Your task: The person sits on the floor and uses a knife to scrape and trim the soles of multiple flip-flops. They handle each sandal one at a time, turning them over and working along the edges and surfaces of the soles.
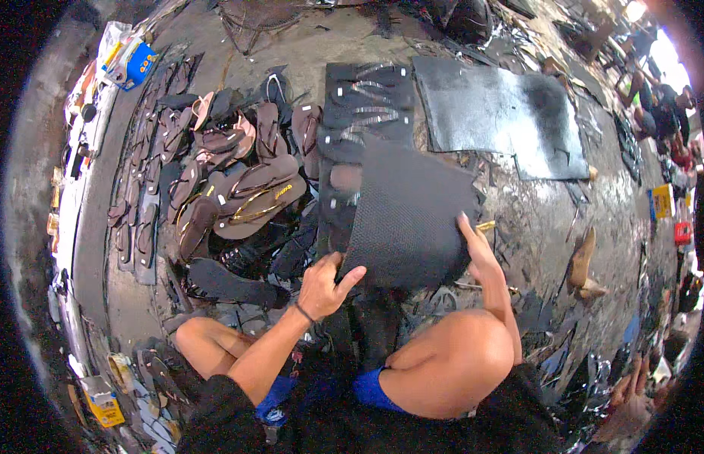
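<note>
A dark sheet of textured rubber (412, 216) is held up in front of my knees, tilted, its dotted side showing. At its lower left edge my left hand (324, 289) is closed on it, thumb on top and fingers partly hidden. Along the right edge, my right hand (484, 257) grips the same sheet, with the thumb up and the other fingers behind it. A small yellow piece shows beside that hand; I cannot make out what it is. Behind the sheet lies a dark board (329, 102) bearing several black sandals with shiny straps (376, 94), partly covered.
A heap of brown flip-flops (261, 197) lies to the left, with a row of more sandals (146, 227) beyond. A glossy black sheet (503, 113) is spread at the far right. A wooden foot-shaped form (583, 261) and scattered offcuts are on the right floor.
</note>
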`<control>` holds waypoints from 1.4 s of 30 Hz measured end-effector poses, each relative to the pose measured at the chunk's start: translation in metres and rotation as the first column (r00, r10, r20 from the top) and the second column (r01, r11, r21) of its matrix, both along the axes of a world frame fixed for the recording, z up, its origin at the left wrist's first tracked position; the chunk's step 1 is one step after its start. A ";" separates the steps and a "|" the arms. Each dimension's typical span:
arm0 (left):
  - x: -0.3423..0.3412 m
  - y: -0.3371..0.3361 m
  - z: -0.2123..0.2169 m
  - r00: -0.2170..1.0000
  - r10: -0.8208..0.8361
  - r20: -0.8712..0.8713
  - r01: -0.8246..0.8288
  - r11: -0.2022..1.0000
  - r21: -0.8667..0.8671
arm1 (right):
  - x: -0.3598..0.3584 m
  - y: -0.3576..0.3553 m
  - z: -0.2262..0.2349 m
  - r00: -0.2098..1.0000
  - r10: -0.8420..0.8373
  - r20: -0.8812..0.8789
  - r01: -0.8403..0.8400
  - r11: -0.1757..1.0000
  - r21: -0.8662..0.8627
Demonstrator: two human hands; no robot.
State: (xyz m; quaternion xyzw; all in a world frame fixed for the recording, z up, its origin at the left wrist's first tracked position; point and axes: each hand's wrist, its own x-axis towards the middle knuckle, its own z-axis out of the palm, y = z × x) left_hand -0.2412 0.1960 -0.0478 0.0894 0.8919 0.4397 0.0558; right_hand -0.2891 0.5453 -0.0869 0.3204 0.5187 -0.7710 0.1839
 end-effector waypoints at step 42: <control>-0.011 0.014 -0.062 0.999 -0.006 -0.043 0.008 0.998 0.061 | -0.013 0.021 -0.100 0.977 0.129 0.171 -0.205 0.793 0.574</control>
